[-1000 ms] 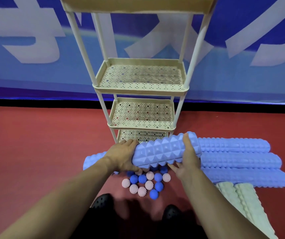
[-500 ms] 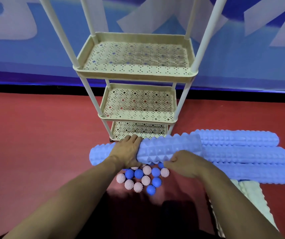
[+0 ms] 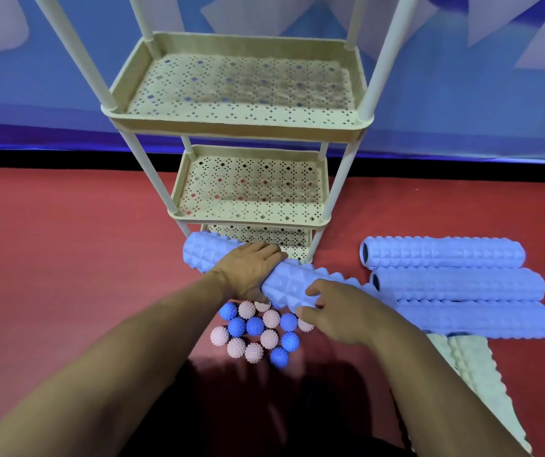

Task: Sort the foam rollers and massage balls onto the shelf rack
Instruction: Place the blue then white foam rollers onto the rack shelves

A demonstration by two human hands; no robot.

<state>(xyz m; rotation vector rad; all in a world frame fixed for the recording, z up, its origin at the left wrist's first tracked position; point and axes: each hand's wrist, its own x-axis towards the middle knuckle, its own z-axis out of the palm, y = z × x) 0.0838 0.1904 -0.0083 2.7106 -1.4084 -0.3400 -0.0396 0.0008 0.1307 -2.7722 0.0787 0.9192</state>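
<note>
Pink and blue spiky balls (image 3: 257,331) cluster on the red floor (image 3: 66,258). Above them, left hand (image 3: 248,270) and right hand (image 3: 337,311) both wrap a blue foam roller (image 3: 290,285), held level before the rack's (image 3: 241,127) bottom shelf (image 3: 264,237).

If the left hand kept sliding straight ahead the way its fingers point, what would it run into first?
The left hand lies over the blue foam roller, fingers aimed forward and a little right. Going on that way, it would likely meet the front rim of the rack's bottom shelf first, though depth there is hard to judge.
</note>
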